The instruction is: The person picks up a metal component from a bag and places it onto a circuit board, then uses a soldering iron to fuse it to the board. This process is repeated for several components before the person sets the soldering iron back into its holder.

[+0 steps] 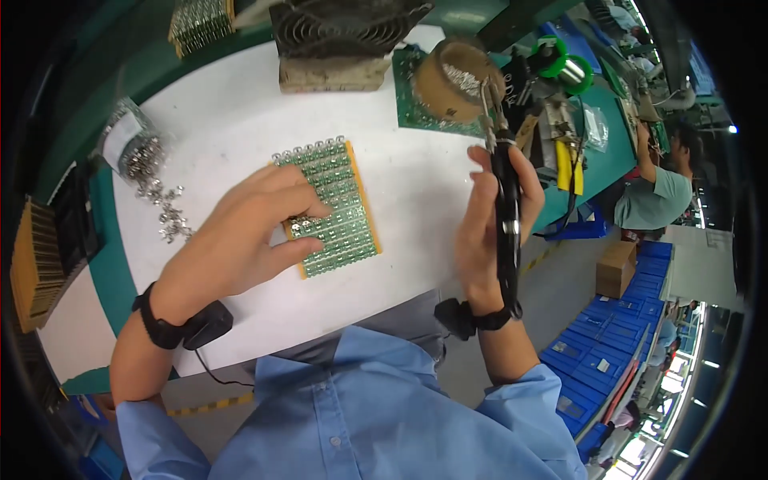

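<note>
A green circuit board panel (344,204) with yellow edge strips lies on the white work surface. Rows of small shiny metal parts cover it. My left hand (256,216) rests over its left side, thumb and forefinger apart on the panel. Some loose metal parts (299,227) show between these fingers; the other fingertips are partly hidden. Off to the right and raised above the surface, my right hand (482,216) is closed around a long black-handled tool (507,212). Its slim two-pronged metal tip points away from me, towards a brown round bowl (436,84) holding small silver parts.
At the left, a tipped clear jar (132,144) spills metal parts (170,214) onto the white sheet (216,104). A black fan (344,32) stands at the back on a block. Solder spools (564,66) sit back right. Blue bins (604,344) and a co-worker (660,188) are farther right.
</note>
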A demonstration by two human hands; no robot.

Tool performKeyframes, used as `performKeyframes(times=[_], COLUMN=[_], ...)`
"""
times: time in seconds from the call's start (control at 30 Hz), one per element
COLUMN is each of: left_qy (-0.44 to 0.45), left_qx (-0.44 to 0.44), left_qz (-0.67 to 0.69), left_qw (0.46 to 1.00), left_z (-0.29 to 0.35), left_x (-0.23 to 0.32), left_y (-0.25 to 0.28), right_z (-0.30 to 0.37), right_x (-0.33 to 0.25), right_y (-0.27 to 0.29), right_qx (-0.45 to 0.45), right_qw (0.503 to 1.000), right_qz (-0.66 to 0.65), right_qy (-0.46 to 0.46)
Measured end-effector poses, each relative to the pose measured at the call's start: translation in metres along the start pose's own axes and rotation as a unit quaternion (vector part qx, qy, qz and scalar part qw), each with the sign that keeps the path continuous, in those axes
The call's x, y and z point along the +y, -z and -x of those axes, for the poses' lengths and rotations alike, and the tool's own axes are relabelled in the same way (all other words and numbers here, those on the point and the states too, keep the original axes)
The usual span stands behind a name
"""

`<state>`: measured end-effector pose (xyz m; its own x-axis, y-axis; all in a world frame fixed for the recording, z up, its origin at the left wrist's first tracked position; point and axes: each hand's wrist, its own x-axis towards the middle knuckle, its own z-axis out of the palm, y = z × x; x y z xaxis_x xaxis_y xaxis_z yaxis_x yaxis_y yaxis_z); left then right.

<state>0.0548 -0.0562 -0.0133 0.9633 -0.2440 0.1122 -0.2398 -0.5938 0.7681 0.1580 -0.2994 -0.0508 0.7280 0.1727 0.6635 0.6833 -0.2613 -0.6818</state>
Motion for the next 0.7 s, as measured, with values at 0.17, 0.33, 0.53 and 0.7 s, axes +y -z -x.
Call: performKeyframes(times=[0.17,0.33,0.53,0.7], left_qy=[0.002,0.014,0.046,0.077], left_qx=[0.001,-0.012,-0.034,-0.004], left_qz=[0.027,0.018,0.02,0.026], left_qw=[1.0,1.0,0.998,0.997], left_z=[0.001,0.001,0.0,0.007], left_x=[0.004,0.012,0.018,0.033], left_y=[0.0,0.002,0.004,0.01], right_z=[-0.024,0.0,0.008,0.003], right_x=[0.005,-0.001,-0.011,-0.01], right_y=[0.005,0.012,0.017,0.016], right_qx=[-0.056,-0.004,0.008,0.039], right_qw=[0.996,1.0,0.995,0.991], right_qz=[0.031,0.003,0.02,0.018], right_qy=[-0.056,-0.001,0.098,0.126])
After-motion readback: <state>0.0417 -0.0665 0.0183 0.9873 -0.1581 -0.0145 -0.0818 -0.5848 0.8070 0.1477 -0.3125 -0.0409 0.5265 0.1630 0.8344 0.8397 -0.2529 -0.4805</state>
